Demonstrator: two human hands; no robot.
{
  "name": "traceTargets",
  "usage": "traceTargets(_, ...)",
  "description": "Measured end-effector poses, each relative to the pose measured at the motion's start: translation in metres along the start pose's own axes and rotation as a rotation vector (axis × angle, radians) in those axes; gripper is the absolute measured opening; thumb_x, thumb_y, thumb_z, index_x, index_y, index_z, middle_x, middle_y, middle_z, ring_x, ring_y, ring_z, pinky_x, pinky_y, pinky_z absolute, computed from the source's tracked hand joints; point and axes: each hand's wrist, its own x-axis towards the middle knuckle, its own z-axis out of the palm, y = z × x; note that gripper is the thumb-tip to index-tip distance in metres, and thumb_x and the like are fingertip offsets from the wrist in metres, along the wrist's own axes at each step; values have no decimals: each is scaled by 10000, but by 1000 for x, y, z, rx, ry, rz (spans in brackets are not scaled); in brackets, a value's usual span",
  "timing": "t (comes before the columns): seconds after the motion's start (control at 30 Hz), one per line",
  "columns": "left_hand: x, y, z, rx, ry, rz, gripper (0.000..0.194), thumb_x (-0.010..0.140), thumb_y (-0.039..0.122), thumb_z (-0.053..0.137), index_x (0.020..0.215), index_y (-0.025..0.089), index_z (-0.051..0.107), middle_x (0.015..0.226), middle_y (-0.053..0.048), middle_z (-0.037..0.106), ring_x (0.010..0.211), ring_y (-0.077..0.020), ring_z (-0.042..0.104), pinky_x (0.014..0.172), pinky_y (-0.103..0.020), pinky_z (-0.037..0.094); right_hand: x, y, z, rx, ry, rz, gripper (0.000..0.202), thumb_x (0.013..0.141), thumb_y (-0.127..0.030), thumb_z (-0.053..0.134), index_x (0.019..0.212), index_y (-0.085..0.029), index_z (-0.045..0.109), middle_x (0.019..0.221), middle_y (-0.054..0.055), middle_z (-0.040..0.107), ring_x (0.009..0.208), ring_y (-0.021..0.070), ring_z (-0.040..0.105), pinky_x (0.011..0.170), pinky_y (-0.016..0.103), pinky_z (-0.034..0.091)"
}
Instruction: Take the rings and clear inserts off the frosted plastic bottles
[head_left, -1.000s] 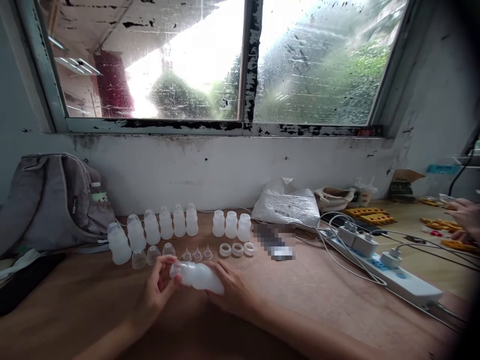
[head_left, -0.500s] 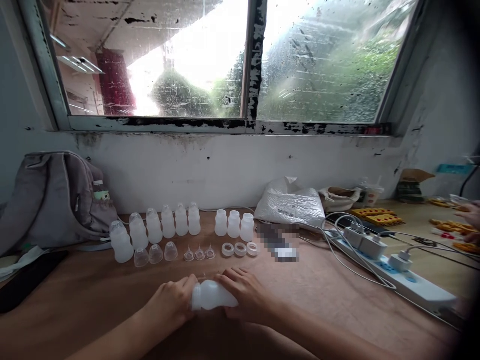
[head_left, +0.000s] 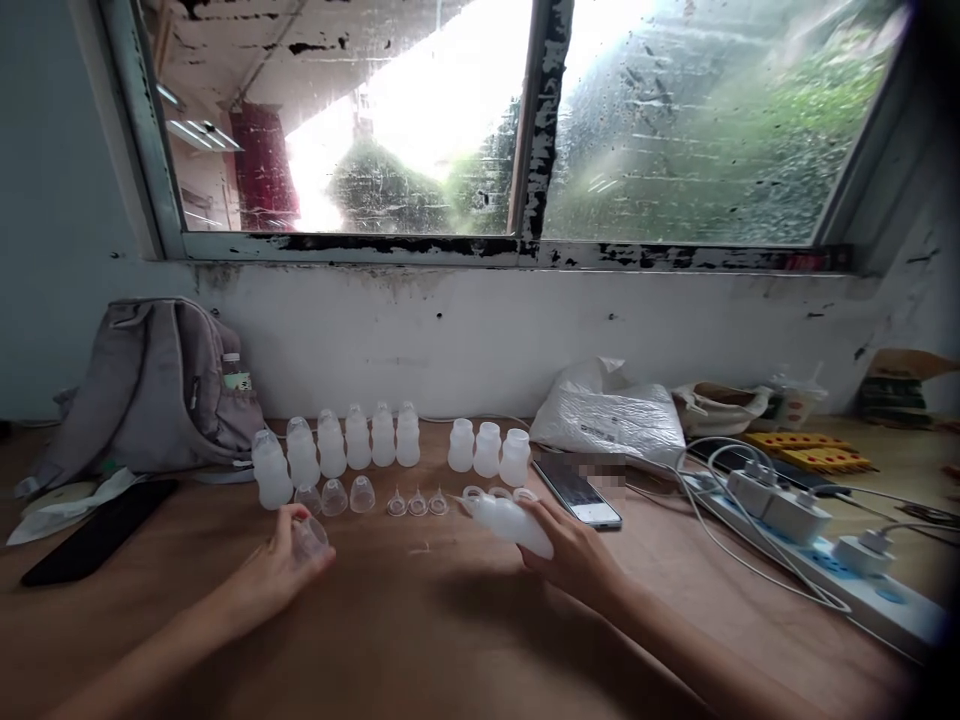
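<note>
My left hand [head_left: 281, 565] is closed around a clear dome cap [head_left: 309, 540], low over the left part of the table. My right hand [head_left: 570, 545] grips a frosted baby bottle [head_left: 514, 525], tilted on its side with its teat end pointing left. Nearest my left hand are three clear dome caps [head_left: 362, 494] on the table, the leftmost partly hidden. Three clear teats [head_left: 417, 503] stand in a row to their right. White collar rings [head_left: 474, 493] lie partly hidden behind the held bottle. Three uncapped bottles [head_left: 487, 450] stand behind the rings.
Several capped bottles [head_left: 331, 445] line the back left, near a grey backpack [head_left: 157, 380]. A black flat object [head_left: 101, 535] lies far left. To the right are a phone [head_left: 577, 490], a silver bag [head_left: 611, 410] and a power strip [head_left: 862, 580] with looping cables.
My hands have come apart. The left moved left and now shows a dome cap; the right carried the bottle right and forward. The view has turned slightly left.
</note>
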Motion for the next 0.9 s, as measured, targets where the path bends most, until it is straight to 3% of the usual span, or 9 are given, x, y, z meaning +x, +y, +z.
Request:
traceTargets(0.07,-3,-13,-7,-39,36,-8,359,797,510,304,1011,222,312,858,-50,552,787,-206,570,748,-345,402,-4,4,0,4,6,18,439,702,-195,483,1137,-187,429,1094,104,525,884,218,559,696,313,472)
traceTargets(0.13,-5,-18,-12,-40,-17,38,340,821,491,266,1037,238,331,889,-48,546,819,-196,563,776,-346,398,-5,-2,-1,3,1,-9,437,694,-200,492,1128,-190,445,1054,97,546,873,220,562,704,318,469)
traceTargets(0.23,-4,-23,-15,10,-42,130,339,795,488,357,1035,249,372,938,-41,531,852,-188,544,773,-318,409,0,-15,1,14,1,-40,437,691,-215,506,1124,-188,452,1035,91,556,899,226,549,735,330,461)
traceTargets(0.37,7,-38,-16,152,79,114,332,720,490,462,914,224,423,806,-1,521,674,-160,533,655,-271,424,5,-22,6,47,11,-4,438,708,-255,517,1132,-184,435,1065,95,544,931,230,537,732,332,466)
traceTargets(0.5,21,-57,-12,267,80,141,292,666,433,508,843,202,483,837,-14,514,746,-188,539,681,-281,416,3,-18,11,83,5,49,425,717,-275,516,1126,-193,436,1066,86,551,911,220,554,696,315,475)
traceTargets(0.77,34,-65,-1,215,102,72,454,664,381,511,1048,160,412,1037,-82,462,921,-236,524,751,-335,438,-1,-13,15,117,-23,83,427,700,-293,520,1109,-201,445,1065,79,561,875,222,574,656,307,476)
traceTargets(0.9,23,-61,5,343,281,92,535,693,399,515,1148,168,353,1118,-114,377,958,-261,504,748,-372,445,-2,-14,15,117,-29,80,436,710,-307,508,1127,-206,435,1075,78,554,873,220,574,658,313,472)
